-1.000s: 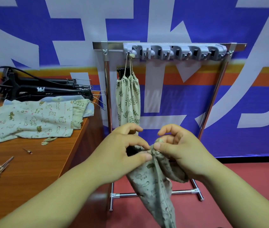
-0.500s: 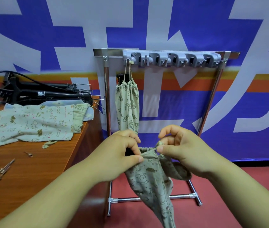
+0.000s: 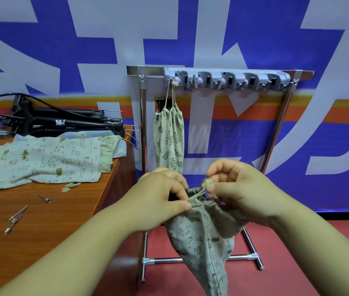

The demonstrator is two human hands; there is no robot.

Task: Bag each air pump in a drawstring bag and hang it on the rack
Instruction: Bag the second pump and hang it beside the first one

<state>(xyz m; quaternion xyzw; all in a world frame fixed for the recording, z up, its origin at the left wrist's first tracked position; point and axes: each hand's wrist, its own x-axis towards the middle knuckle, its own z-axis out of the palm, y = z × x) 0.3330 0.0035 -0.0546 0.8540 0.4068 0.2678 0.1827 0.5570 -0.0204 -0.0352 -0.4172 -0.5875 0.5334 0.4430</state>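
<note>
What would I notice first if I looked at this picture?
Two hands meet in the middle: the left hand pinches the mouth of an animal-print drawstring bag, and the right hand pinches its drawstring. Behind them, a leaf-print bag hangs from the leftmost hook of the metal rack. On the wooden table at the left lie black air pumps and more printed bags.
</note>
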